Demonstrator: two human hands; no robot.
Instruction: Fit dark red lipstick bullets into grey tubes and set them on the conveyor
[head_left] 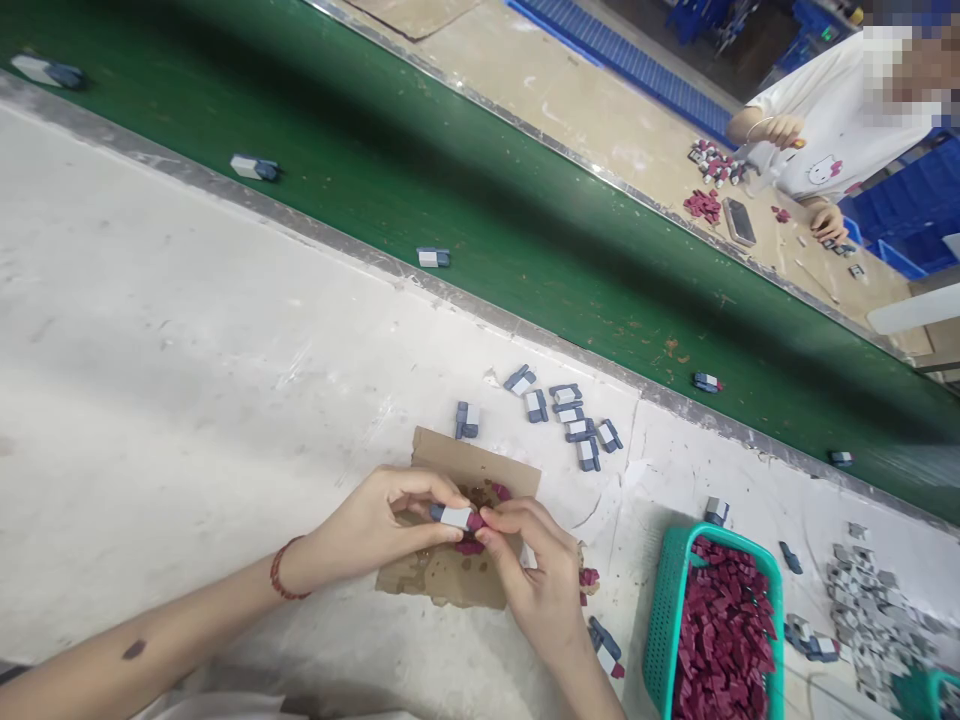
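Indoors, white worktable (150, 330), green conveyor belt (465, 190), teal basket (667, 610), cardboard scrap (450, 580).

Green conveyor belt (465, 170) between pale worn worktables (150, 330)

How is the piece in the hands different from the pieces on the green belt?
The held piece is pinched between the left hand and right hand; the belt pieces lie untouched, spaced apart on the belt. The held piece meets a maroon bit; most belt pieces show none. Both are grey-blue and white.
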